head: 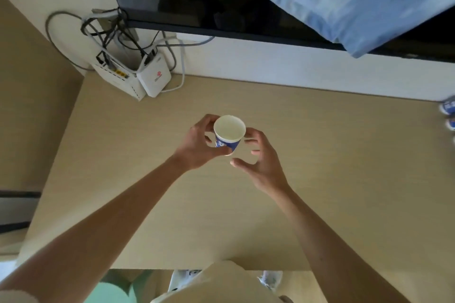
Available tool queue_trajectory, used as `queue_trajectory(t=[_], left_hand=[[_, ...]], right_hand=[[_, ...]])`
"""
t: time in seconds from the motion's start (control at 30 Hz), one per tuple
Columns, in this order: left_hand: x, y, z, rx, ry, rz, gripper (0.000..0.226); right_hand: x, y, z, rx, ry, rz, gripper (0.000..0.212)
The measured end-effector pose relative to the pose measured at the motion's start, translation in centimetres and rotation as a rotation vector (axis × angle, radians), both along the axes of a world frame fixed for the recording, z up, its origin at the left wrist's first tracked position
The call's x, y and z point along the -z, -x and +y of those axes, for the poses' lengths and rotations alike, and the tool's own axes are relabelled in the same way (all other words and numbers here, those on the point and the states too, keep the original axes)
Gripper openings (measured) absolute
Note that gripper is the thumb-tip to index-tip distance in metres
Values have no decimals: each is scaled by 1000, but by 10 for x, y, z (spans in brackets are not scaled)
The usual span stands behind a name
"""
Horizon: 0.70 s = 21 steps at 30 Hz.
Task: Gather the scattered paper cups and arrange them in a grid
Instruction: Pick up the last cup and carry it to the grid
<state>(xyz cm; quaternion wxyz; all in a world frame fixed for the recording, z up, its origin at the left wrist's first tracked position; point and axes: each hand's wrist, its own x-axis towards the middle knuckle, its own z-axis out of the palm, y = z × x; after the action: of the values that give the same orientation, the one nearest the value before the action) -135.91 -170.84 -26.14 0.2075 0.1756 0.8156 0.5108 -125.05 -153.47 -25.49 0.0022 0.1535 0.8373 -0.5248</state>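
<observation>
Presently, left hand [197, 145] grips a paper cup [229, 130], mouth up, over the desk [123, 155]; right hand [261, 162] released, just beside it.

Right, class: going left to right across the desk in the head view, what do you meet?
Routers → left hand → cup → right hand → more cups at the right edge.

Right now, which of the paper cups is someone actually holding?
The tilted cup over the middle of the table, gripped by the left hand; the other cups sit untouched at its right edge.
</observation>
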Motion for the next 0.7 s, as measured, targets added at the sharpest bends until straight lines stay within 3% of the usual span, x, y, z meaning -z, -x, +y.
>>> queue_trajectory(t=[0.4, 0.7], left_hand=[[-56, -135, 177, 233, -85, 25, 67], [-81, -263, 322, 407, -87, 75, 75]], right_hand=[[-34, -138, 146, 200, -32, 261, 68], [-46, -284, 278, 379, 41, 335, 66]])
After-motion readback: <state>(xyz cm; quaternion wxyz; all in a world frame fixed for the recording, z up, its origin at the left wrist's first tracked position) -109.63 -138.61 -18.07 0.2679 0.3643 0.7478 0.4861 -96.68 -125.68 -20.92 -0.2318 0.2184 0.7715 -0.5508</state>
